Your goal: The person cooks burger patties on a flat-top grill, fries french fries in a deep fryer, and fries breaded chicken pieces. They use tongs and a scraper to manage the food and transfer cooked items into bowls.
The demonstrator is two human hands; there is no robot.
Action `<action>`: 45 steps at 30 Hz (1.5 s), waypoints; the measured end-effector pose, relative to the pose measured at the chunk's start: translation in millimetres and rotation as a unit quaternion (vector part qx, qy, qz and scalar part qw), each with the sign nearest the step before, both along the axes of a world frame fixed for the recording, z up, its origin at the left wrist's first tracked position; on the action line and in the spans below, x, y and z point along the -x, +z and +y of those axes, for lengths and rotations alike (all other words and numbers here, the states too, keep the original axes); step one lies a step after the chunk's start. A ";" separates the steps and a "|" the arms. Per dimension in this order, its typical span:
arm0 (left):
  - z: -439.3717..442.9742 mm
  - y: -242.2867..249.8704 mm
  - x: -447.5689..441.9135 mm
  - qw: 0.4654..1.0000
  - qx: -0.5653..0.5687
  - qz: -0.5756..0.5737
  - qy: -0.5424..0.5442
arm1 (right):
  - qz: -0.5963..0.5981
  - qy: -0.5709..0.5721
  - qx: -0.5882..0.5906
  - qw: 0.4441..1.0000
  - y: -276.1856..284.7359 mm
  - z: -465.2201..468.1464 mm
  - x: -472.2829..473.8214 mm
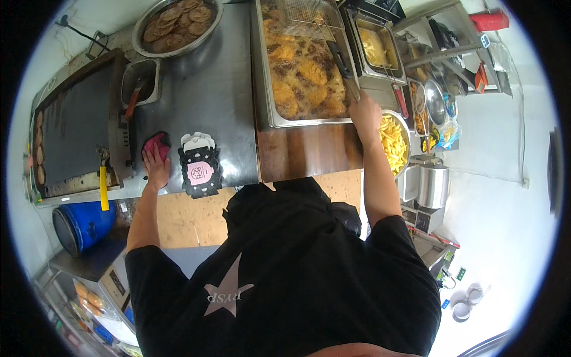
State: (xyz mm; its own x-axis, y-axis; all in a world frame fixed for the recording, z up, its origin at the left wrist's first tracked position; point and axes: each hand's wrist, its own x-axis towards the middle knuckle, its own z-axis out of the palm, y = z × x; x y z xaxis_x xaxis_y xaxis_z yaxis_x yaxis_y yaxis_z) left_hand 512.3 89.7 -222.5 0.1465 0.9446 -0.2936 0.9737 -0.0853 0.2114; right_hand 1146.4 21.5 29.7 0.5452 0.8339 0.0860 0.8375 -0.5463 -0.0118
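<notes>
My left hand (157, 167) presses on a pink cloth (156, 146) on the steel counter (232, 111). Just right of it lies a black, white and pink folded carton (199, 167). Over the front right corner of a deep fryer (272, 114), my right hand (366, 111) is closed around the end of a long metal utensil (352, 87), whose far part is hard to make out. Breaded pieces (313, 72) fry in the bubbling oil, and a wire basket (308, 18) sits at the back. Beside my right forearm is a bowl of French fries (392, 143).
A griddle (80, 129) with a yellow-handled scraper (104, 187) stands at the left. Behind the cloth are a steel container (142, 82) and a large bowl of brown patties (176, 26). A smaller fryer (374, 47) and a red-handled tool (400, 100) are at the right.
</notes>
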 end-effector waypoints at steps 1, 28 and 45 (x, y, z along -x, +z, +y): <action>0.3 0.2 -0.6 1.000 0.005 0.000 0.001 | -0.001 -0.006 -0.005 1.000 0.2 1.8 1.8; -0.6 2.0 -2.8 1.000 0.007 0.008 0.003 | 0.883 -0.228 -0.093 0.400 -36.0 56.3 12.8; 2.5 -1.3 1.3 0.999 -0.025 0.003 -0.026 | 0.636 -0.191 -0.163 0.730 -33.8 2.5 -4.3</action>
State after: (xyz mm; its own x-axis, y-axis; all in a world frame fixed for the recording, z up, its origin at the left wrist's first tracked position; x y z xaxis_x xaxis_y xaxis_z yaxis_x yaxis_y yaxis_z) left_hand 510.9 92.2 -223.8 0.1943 0.9496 -0.2461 0.9687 -0.1463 0.2006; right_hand 1150.8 23.9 -4.1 0.5447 0.6484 -0.5318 -0.1766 -0.5312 -0.8286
